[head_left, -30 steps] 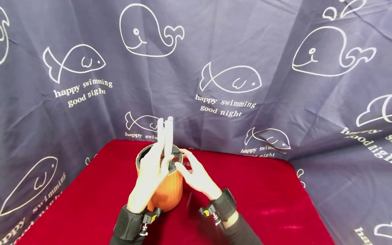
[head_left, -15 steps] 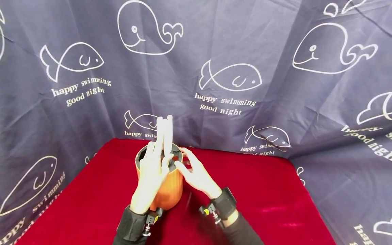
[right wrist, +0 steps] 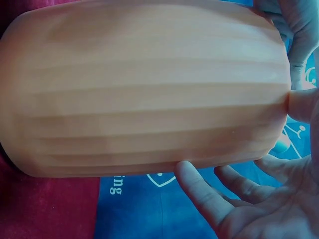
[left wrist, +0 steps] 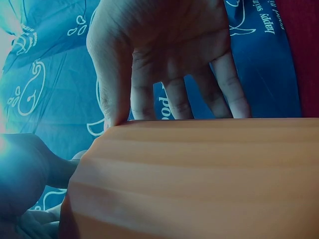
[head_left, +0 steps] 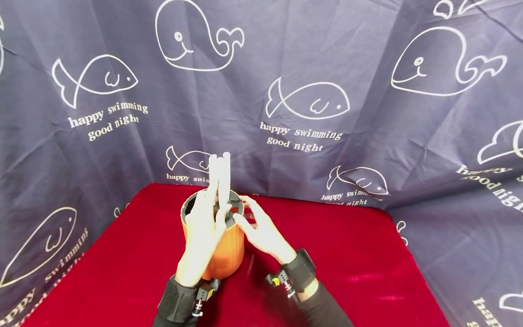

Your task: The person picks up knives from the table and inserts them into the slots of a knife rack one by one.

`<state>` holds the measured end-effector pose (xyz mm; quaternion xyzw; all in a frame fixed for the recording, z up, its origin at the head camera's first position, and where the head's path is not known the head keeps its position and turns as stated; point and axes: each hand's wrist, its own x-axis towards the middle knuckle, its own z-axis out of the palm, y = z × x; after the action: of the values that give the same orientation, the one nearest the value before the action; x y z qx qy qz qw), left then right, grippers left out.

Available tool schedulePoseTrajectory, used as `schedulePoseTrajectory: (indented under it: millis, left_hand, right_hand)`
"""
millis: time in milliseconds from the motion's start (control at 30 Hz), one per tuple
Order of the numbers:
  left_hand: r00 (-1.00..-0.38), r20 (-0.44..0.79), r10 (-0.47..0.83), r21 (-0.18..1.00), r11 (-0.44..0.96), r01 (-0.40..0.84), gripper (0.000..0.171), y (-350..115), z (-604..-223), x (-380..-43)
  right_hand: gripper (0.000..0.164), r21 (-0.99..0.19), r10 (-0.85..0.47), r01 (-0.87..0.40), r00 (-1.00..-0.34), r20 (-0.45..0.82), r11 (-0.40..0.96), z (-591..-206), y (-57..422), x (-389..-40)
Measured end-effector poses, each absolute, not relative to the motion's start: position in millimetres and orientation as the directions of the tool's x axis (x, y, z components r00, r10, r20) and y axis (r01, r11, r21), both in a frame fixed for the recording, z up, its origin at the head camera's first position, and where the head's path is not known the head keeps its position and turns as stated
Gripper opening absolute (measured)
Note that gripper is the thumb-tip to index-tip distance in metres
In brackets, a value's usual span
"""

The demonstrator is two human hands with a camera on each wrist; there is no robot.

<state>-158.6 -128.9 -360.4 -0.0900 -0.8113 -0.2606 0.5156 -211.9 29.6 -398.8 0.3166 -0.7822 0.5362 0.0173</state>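
Note:
An orange ribbed pot (head_left: 229,256), also filling much of the left wrist view (left wrist: 209,174) and right wrist view (right wrist: 149,94), stands upright with its dark grey inside showing at the top. White round-tipped rods (head_left: 224,175) rise upright out of it. My left hand (head_left: 202,227) holds the left side near the rim, thumb at the top edge; in the left wrist view its fairly straight fingers (left wrist: 142,102) pass behind the pot. On the right side my right hand (head_left: 261,229) grips the rim, with the thumb on top and spread, bent fingers (right wrist: 199,191) against the outer wall.
A red cloth (head_left: 339,254) covers the table under the pot. Grey-blue curtains (head_left: 302,50) printed with white fish and whales hang behind and at both sides. Black straps with small cameras sit on both wrists.
My left hand shifts slightly along the pot, and its fingers separate visibly from the white rods. The right hand stays at the rim. The head view tilts down a little.

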Motion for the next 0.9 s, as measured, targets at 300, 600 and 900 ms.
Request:
schedulePoseTrajectory:
  millis: [300,600,900]
  left_hand:
    - [-0.429,0.895,-0.121,0.331,0.823,0.461,0.07,-127.2,-363.5,-154.5]
    - [-0.483,0.865,-0.135,0.388,0.791,0.474,0.052,-124.4,-364.7,-148.8]
    - [-0.432,0.897,-0.088,0.333,0.778,0.533,0.051,-121.5,-371.6,-137.8]
  right_hand:
    - [0.053,-0.833,-0.488,-0.515,-0.79,0.37,0.203,-400.6,29.7,-210.3]
    - [0.053,-0.813,-0.477,-0.54,-0.785,0.395,0.218,-399.9,29.3,-209.0]
    - [0.051,-0.79,-0.456,-0.568,-0.781,0.427,0.233,-401.6,30.4,-202.4]
